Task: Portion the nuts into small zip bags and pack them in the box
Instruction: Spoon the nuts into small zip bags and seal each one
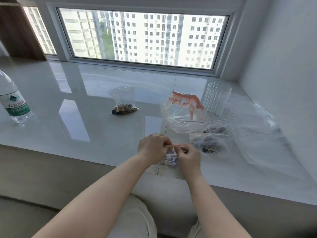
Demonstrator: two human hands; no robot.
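Note:
A small zip bag of nuts [169,158] hangs between both hands near the sill's front edge. My left hand [152,147] pinches the left end of its red zip strip. At the strip's right end, my right hand [188,158] pinches as well. Two filled small bags [208,146] lie just right of my hands. Another bag of nuts [124,108] sits farther back at the centre. A large clear bag with orange print [184,115] stands open behind my hands. A clear ribbed plastic box [217,98] stands at the back right.
A water bottle [14,103] stands at the far left of the glossy white sill [68,100]. Loose clear plastic bags [260,134] spread over the right side. The window [142,36] runs along the back, a white wall on the right.

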